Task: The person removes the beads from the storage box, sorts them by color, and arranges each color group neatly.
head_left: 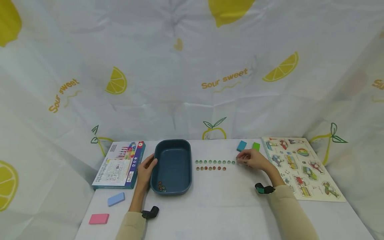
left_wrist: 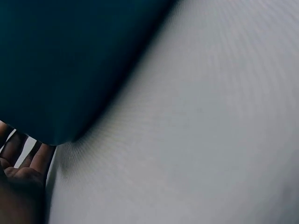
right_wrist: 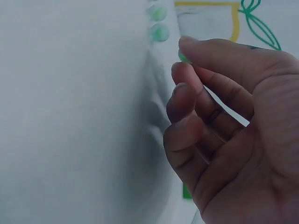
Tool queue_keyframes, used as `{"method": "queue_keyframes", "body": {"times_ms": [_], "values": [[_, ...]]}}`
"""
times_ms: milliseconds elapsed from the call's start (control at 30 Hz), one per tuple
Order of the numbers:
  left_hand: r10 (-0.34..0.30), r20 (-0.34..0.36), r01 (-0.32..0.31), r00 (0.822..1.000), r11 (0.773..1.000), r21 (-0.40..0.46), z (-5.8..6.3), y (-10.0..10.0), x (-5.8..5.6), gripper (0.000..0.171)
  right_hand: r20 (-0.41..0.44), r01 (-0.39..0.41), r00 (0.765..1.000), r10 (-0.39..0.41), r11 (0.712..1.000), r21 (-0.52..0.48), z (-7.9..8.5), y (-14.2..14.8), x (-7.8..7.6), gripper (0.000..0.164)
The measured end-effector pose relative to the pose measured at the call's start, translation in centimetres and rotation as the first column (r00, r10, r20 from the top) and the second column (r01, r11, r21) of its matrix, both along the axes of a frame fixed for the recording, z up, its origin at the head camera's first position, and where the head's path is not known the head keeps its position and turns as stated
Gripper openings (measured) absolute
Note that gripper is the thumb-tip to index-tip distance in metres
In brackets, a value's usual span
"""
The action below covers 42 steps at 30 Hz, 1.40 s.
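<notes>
A green glass bead (right_wrist: pixel 183 57) is pinched between the thumb and forefinger of my right hand (head_left: pixel 253 159), at the right end of a row of green beads (head_left: pixel 214 162). The other fingers curl loosely in the right wrist view. Just in front of that row lies a second row of reddish and amber beads (head_left: pixel 210 168). My left hand (head_left: pixel 145 171) grips the left side of a dark blue tray (head_left: pixel 171 193), thumb at the rim. Several loose beads (head_left: pixel 161 187) sit in the tray's near left corner. The left wrist view shows the tray's underside edge and partly hidden fingers.
A boxed set (head_left: pixel 118 166) lies left of the tray, with a light blue block (head_left: pixel 116 199) and a pink block (head_left: pixel 99 219) nearer. Blue (head_left: pixel 241 146) and green (head_left: pixel 256 147) blocks stand behind my right hand. A picture puzzle board (head_left: pixel 303 168) lies right.
</notes>
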<state>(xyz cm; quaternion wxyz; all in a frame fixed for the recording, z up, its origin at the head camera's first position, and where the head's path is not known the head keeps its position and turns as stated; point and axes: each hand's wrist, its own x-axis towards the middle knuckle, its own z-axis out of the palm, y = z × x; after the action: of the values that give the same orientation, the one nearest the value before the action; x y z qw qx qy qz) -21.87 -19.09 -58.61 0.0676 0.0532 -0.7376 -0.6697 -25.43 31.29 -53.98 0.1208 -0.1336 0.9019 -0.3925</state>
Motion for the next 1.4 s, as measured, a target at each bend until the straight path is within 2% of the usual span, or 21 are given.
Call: {"method": "queue_keyframes", "body": {"times_ms": [200,333,500,633,733,867,967,1067,1133,1300,1400], "values": [[0.055,0.024,-0.056,0.998,0.998,0.016,0.1,0.5,0.0,0.045,-0.03,0.002,1.0,-0.002,1.0,0.017,-1.0,0.6,0.4,0.016],[0.076,0.051,-0.076,0.996,0.997,0.003,0.2,0.6,0.0,0.046,-0.016,0.005,1.0,-0.005,1.0,0.017,-0.8,0.5,0.4,0.018],[0.068,0.071,-0.068,0.995,0.998,-0.003,0.3,0.5,0.0,0.045,-0.003,0.019,1.0,-0.019,1.0,0.004,-0.2,0.5,0.6,0.022],[0.058,0.08,-0.058,0.995,0.998,0.006,0.3,0.3,0.0,0.045,-0.034,0.015,0.999,-0.017,0.998,-0.064,0.7,-0.1,0.4,0.023],[0.051,0.07,-0.051,0.996,0.999,0.004,0.4,0.2,0.0,0.045,-0.063,0.006,0.998,-0.014,0.993,-0.122,2.1,-1.5,0.1,0.027],[0.036,0.065,-0.038,0.997,0.999,0.023,0.7,0.2,-0.1,0.047,-0.098,-0.03,0.995,0.014,0.986,-0.162,4.3,-4.8,-0.5,0.028],[0.036,0.075,-0.039,0.997,0.999,0.033,0.8,0.1,-0.2,0.047,-0.118,-0.109,0.989,0.089,0.977,-0.183,5.8,-8.3,-0.9,0.024],[0.041,0.079,-0.043,0.996,0.999,0.025,0.8,0.0,-0.3,0.047,-0.126,-0.221,0.972,0.198,0.955,-0.199,6.8,-12.4,-1.5,0.022],[0.047,0.082,-0.048,0.996,0.999,0.017,0.7,0.0,-0.4,0.047,-0.116,-0.302,0.952,0.283,0.93,-0.212,7.1,-15.1,-1.9,0.023],[0.039,0.079,-0.041,0.996,0.999,0.013,0.6,0.1,-0.2,0.045,-0.043,-0.46,0.885,0.465,0.853,-0.248,6.9,-21.9,-2.6,0.027],[0.033,0.076,-0.033,0.997,0.999,0.0,0.4,0.1,0.0,0.045,0.021,-0.528,0.839,0.544,0.822,-0.213,6.5,-25.5,-2.8,0.03]]}}
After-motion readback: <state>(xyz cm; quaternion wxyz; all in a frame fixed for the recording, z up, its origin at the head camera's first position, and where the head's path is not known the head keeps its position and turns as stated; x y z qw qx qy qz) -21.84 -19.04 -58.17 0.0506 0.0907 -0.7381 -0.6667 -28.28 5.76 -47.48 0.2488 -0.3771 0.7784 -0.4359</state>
